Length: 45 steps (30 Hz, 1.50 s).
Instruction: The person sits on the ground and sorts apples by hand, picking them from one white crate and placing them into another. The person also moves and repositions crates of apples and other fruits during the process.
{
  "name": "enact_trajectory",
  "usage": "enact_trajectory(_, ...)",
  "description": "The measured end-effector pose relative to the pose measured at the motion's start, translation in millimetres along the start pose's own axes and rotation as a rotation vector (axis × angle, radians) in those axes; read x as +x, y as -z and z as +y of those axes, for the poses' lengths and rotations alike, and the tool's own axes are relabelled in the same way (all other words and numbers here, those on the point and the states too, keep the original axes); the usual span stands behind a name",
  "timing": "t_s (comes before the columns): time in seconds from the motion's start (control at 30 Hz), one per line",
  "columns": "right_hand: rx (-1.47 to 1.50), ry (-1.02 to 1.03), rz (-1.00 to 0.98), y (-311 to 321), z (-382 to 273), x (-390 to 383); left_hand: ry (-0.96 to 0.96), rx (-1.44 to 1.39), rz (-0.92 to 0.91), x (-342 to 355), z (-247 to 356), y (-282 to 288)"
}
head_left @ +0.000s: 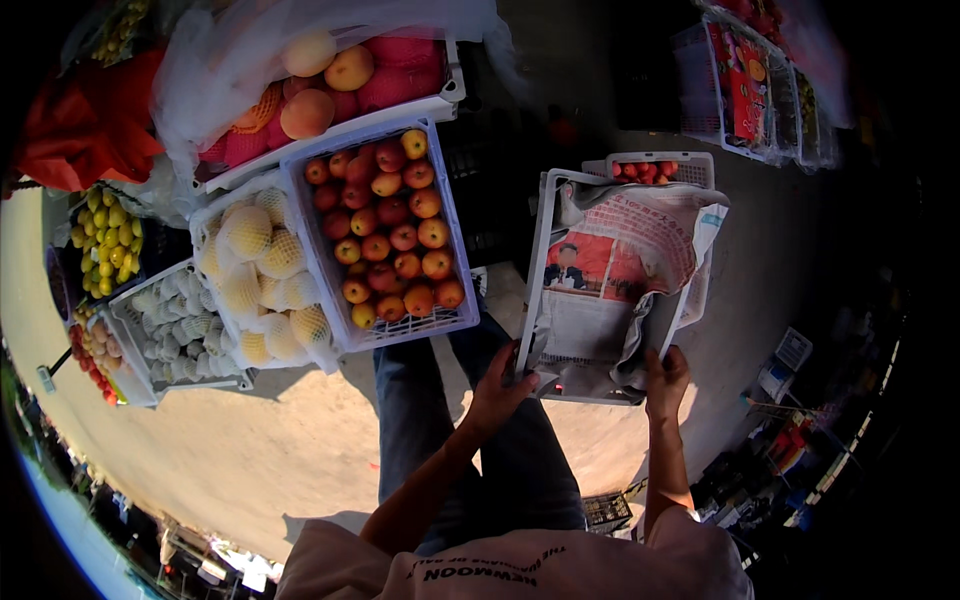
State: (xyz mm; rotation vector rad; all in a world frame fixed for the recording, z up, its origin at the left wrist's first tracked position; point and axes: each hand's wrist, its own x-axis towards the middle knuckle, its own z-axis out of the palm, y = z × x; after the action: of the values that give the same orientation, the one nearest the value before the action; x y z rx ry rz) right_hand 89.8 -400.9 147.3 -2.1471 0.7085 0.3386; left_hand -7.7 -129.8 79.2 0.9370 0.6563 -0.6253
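A white plastic crate [537, 270] lined with crumpled newspaper [640, 235] is tilted in front of me, right of centre. My left hand [500, 392] is closed on its near left corner. At the near right corner my right hand [664, 380] grips the crate's edge, close to the newspaper's folded side; its fingertips are partly hidden. Under and behind this crate shows another white crate [700, 168] with small red fruit [645, 172] in it. Left of my left hand stands a pale crate [463, 270] filled with rows of red and yellow apples [375, 215].
Left of the apples are pale fruit in foam nets [265, 270], a grey crate of wrapped fruit [185, 325] and yellow fruit [105, 240]. Large peaches [307, 113] lie behind under clear plastic sheeting [215, 80]. More crates [720, 90] stand far right; a dark crate [606, 510] is near my feet.
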Motion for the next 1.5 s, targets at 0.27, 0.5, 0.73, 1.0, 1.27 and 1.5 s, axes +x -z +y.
enact_trajectory(0.27,0.42,-0.158,0.175,67.4,44.1,1.8,-0.01,-0.04,0.163,-2.2,7.2,-6.6)
enact_trajectory(0.5,0.613,-0.326,0.341,71.0,127.3,61.1,0.086,0.006,0.394,-3.4,-23.1,42.3)
enact_trajectory(0.73,0.865,-0.502,0.498,6.9,134.9,96.8,0.103,0.024,0.395,-17.3,-40.3,58.0)
enact_trajectory(1.0,0.945,-0.469,0.53,-28.4,134.3,89.9,0.166,0.123,0.346,-11.0,-35.3,46.2)
enact_trajectory(1.27,0.859,-0.287,0.651,2.6,120.4,64.0,0.196,0.207,0.333,-15.4,-31.3,49.7)
enact_trajectory(1.5,0.703,-0.36,0.587,18.1,173.5,116.7,0.243,0.137,0.324,-11.7,-55.2,52.4)
